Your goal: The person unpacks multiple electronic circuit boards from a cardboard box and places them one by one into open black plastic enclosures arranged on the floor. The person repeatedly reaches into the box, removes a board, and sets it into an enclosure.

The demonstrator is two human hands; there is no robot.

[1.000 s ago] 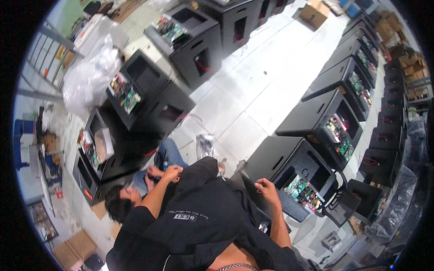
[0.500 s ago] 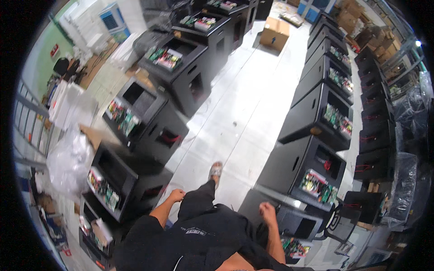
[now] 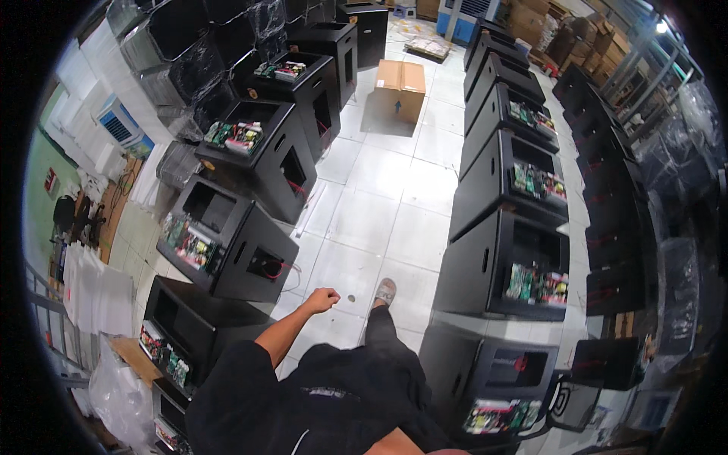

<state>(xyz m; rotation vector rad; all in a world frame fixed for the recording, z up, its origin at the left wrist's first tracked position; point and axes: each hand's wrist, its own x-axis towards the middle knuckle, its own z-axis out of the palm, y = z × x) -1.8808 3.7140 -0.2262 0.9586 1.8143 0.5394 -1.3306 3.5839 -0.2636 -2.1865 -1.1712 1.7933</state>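
- Compared with half a second before, the left hand (image 3: 324, 299) had reached farther forward above the pale floor (image 3: 350, 254), and the right hand, visible then, had left the view
- The left fingers were loosely curled, nothing visible in them; how fully they closed could not be told, nor could the right fingers' state
- The nearest black cabinet (image 3: 236, 279) stood left of the left fingers, near but apart, its circuit boards (image 3: 191, 244) on the far side and red wires (image 3: 283, 270) facing them
- A sandalled foot (image 3: 386, 291) was near the fingers' right; the cardboard carton (image 3: 403, 91) sat well beyond them
- Another cabinet row (image 3: 473, 262) stood well to their right
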